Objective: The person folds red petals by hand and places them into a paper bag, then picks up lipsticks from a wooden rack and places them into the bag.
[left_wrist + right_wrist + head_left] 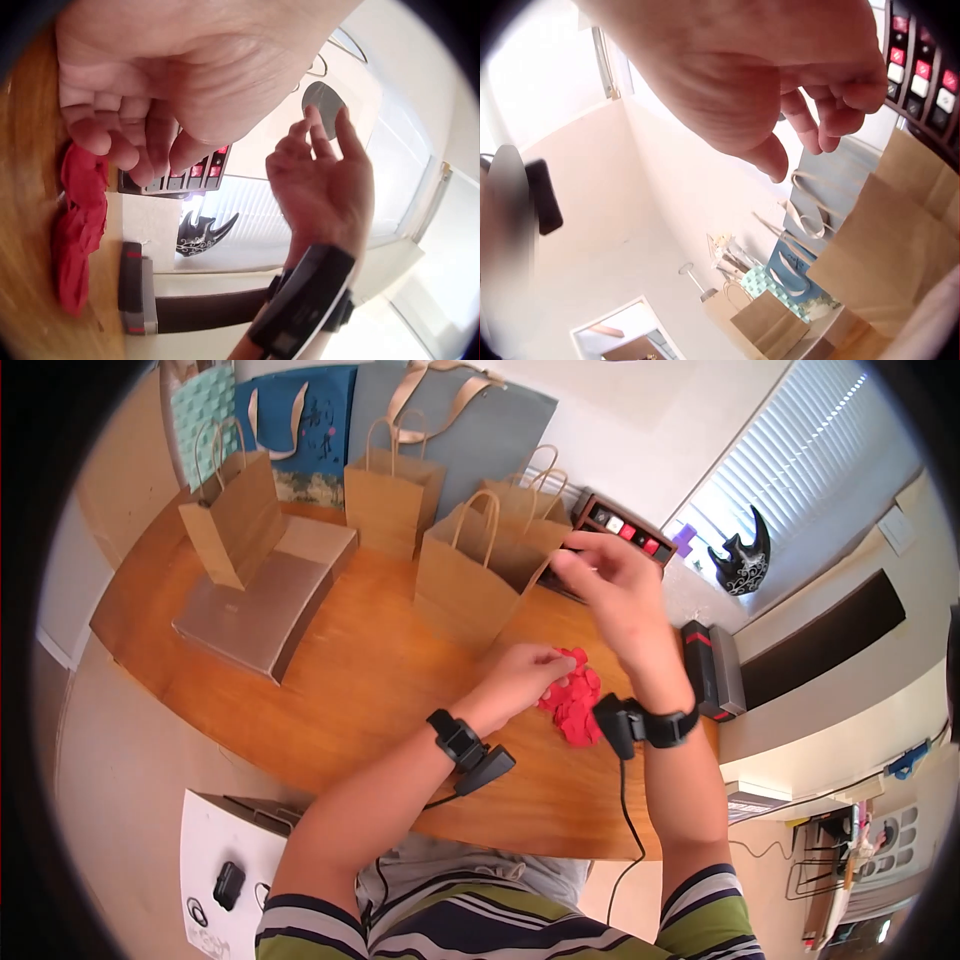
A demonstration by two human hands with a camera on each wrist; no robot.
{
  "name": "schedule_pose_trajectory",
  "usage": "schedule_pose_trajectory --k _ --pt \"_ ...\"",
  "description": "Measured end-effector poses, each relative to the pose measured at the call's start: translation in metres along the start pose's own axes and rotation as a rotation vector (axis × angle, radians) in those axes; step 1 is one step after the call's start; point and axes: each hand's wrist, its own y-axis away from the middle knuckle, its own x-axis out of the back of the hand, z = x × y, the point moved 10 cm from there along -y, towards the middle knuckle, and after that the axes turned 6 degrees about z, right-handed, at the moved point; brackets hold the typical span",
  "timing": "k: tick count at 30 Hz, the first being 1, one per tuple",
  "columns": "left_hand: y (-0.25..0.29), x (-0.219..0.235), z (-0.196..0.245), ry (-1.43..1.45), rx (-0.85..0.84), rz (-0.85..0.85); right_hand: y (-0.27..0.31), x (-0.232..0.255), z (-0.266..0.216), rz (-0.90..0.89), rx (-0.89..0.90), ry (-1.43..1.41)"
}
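**Your left hand reaches into the red pieces while your right hand hangs raised near the front paper bag**

In the head view, your left hand [515, 680] is low over the wooden table [365, 670], its fingertips close together at the upper edge of a loose heap of red pieces [577, 718]. Your right hand [628, 605] is raised, fingers bent, by the right side of the open front paper bag [465, 585]; you can't tell whether they touch. The heap lies on the table, to the near right of that bag. Another brown bag stands directly behind it, and a third brown bag [390, 505] stands farther left. At far left, a fourth brown bag [235, 520] rests on a flat box [255, 605]. Large gift bags [470, 435] line the back, and a dark rack [650, 542] sits beyond your right hand.

In the left wrist view, your left fingers curve loosely beside the red pieces, the thumb near them; you cannot tell whether they pinch one. Your right hand shows its palm, fingers loosely spread, holding nothing visible.

In the right wrist view, your right fingers bend loosely, apart from the thumb, with nothing visible between them. Brown bags stand below, and the rack's red, white and black items show beside the hand.
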Motion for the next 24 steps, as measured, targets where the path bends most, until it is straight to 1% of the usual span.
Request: schedule_pose_trajectory --k 2,3,6,8,11,14,15,17,20,24 --pt "-0.001 -0.003 -0.002 0.026 0.013 0.004 0.021 0.028 0.016 0.061 -0.105 -0.088" --pt "-0.002 -0.002 -0.001 0.015 0.008 0.005 0.030 0.039 0.033 0.041 -0.174 -0.121" --pt "-0.002 -0.003 0.000 -0.012 0.013 -0.008 0.065 0.070 0.097 -0.013 -0.331 -0.047" --pt "-0.001 -0.004 0.000 -0.043 0.034 -0.004 0.091 0.074 0.130 -0.123 -0.410 0.004" --pt "0.002 -0.005 0.004 -0.082 0.045 -0.008 0.125 0.073 0.158 -0.265 -0.498 -0.011" --pt "-0.001 -0.005 -0.001 -0.114 0.064 -0.032 0.140 0.079 0.171 -0.281 -0.497 -0.016" --pt "0.000 -0.005 -0.001 -0.126 0.074 -0.028 0.141 0.080 0.171 -0.297 -0.477 0.036" --pt "0.002 -0.007 0.002 -0.144 0.094 -0.017 0.142 0.080 0.167 -0.332 -0.440 0.131" --pt "0.001 -0.005 -0.001 -0.153 0.111 0.004 0.144 0.080 0.166 -0.326 -0.355 0.228" --pt "0.001 -0.007 -0.001 -0.176 0.110 0.025 0.143 0.080 0.155 -0.327 -0.337 0.287"
